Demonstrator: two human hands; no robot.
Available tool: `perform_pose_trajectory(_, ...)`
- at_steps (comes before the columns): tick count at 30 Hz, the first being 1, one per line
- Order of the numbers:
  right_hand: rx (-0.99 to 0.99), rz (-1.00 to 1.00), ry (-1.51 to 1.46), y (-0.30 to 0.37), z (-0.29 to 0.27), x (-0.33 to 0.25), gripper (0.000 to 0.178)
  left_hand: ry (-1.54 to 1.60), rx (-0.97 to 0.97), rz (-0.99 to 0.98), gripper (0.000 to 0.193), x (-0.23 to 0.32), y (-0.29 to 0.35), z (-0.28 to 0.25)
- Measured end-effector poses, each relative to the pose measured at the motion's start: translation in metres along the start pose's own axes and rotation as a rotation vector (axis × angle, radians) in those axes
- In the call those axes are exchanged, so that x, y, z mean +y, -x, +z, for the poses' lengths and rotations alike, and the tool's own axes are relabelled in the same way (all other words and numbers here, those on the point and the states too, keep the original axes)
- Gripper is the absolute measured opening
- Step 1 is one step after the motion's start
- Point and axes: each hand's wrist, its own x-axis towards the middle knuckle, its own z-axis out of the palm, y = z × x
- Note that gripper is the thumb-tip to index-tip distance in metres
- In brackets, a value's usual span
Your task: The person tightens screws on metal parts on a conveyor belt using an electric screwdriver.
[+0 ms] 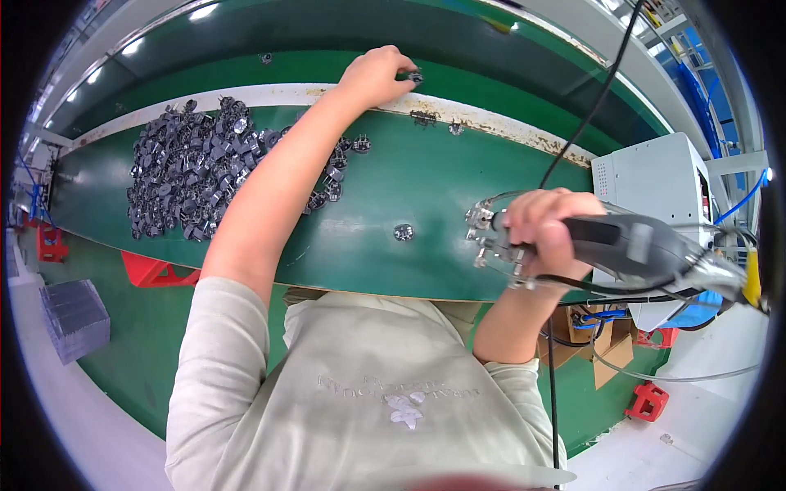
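At the far edge of the green workbench (360, 254), my left hand (378, 78) pinches a small dark part (415, 78) with metal prongs between thumb and fingers. The hand is over the white ledge beside the belt. My right hand (553, 233) is wrapped round a dark grey hand-held power tool (630, 245), held above the bench's right side and slightly blurred. Clear and metal bits of a fixture (495, 237) show just left of that fist; how they join the tool is hard to see. One loose round part (403, 232) lies on the bench between my hands.
A large pile of dark round parts (192, 168) covers the bench's left, partly behind my left arm. A black cable (594, 106) hangs down on the right. A white machine box (651, 184) stands at the right end. Beyond the white ledge (508, 131) runs a green belt (483, 86).
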Motion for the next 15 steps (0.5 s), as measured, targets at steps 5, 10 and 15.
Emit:
perform_pose_trajectory(5,0.077,0.063,0.008,0.012,-0.008,0.001,0.028,-0.151,0.223,0.243,0.049,0.019,0.014,0.003)
perform_pose_trajectory(10,0.112,0.039,-0.029,0.014,-0.01,-0.006,0.032,0.391,-0.546,0.413,0.048,0.078,0.126,-0.019)
perform_pose_trajectory(15,0.016,0.027,-0.001,0.012,-0.01,0.002,0.028,0.43,-0.544,0.183,0.039,0.082,0.135,0.012)
